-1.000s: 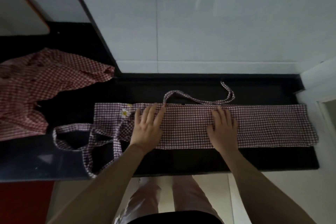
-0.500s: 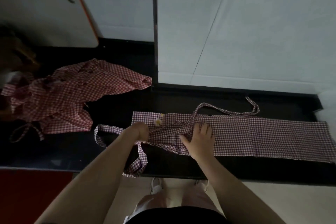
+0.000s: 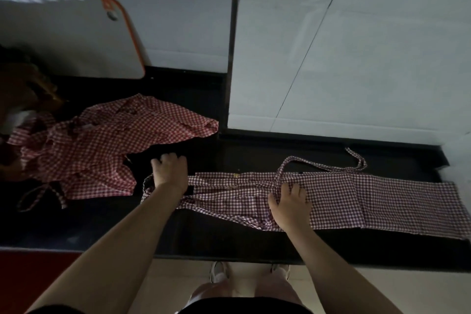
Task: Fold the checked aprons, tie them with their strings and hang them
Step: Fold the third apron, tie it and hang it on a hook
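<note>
While only the head view is given, it takes in both hands and both aprons on a dark countertop [image 3: 229,234]. A purple checked apron [image 3: 356,201], folded into a long narrow strip, lies along the near part of the counter and runs off toward the right edge of the picture. One of its strings [image 3: 328,164] loops out on the far side of the strip, and another strap [image 3: 146,187] trails from the strip's left end, partly under the left wrist.

Near the middle of the strip the right hand [image 3: 290,205] lies on the cloth, its fingers bent and gathering a bunch of fabric where the string crosses. Over the bare counter just beyond the strip's left end is the left hand [image 3: 169,169], knuckles up and fingers curled under; whether they pinch the strap cannot be told.

Further left, a red checked apron [image 3: 102,145] sits crumpled and unfolded, well apart from the right hand and close to the left. Leaning against the far wall is a white board with an orange rim [image 3: 76,41]. Bare knees and pale shoes [image 3: 219,271] show below the counter's near edge.
</note>
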{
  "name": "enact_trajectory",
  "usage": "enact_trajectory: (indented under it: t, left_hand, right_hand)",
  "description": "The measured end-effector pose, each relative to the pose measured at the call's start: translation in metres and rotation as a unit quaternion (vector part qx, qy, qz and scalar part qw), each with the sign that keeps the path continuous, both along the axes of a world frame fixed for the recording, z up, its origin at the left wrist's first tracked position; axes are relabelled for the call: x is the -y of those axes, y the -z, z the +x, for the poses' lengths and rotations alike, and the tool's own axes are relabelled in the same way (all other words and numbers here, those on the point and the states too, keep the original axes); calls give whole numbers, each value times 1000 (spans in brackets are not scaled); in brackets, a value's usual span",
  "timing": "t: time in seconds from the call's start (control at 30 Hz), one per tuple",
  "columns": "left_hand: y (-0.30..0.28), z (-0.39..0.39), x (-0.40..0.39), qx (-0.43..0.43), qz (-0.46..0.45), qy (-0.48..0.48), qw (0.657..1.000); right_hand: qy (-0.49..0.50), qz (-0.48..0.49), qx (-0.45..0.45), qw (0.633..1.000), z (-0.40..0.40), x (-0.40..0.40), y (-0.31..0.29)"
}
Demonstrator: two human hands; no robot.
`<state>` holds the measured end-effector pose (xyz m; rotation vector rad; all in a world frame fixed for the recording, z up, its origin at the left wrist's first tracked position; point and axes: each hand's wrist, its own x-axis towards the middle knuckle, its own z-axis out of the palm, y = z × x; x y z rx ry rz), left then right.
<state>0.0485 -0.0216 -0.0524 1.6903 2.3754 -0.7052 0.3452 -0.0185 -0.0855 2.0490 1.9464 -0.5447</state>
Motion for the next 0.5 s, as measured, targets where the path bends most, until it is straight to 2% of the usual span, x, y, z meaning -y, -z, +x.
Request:
enact_trajectory:
  t: [0.07,0.13,0.2,0.27,0.33,0.37,0.4,0.43,0.47,0.5]
  left_hand:
    - [9,16,9,70,90,45,992]
    - [22,36,22,144,97,67,982]
    - [36,45,34,144,102,54,983]
    - [44,48,44,116,172,37,978]
    - [47,53,55,115,260,39,958]
    - [43,56,59,162,270,3,949]
    - [37,59,61,227,264,-76,934]
    - [35,63,62,287,232,-200,908]
    - [33,64,63,337,204,-324,860]
    - [34,66,64,394,187,-450,779]
  right_hand:
    - [-9,29,1,1000,-6,1,0]
    - [-35,35,1,999,-14,3,0]
    - [-52,21,5,998,-19,5,3]
    - [-53,20,17,998,-24,8,5]
    - [-81,80,21,993,-30,12,7]
    - [-110,118,9,987,-36,14,9]
    - [-142,154,-13,978,-44,15,9]
    - [-172,182,-43,967,-53,16,8]
    - [-198,187,-75,959,-66,17,8]
    - [-218,187,-99,953,-76,16,7]
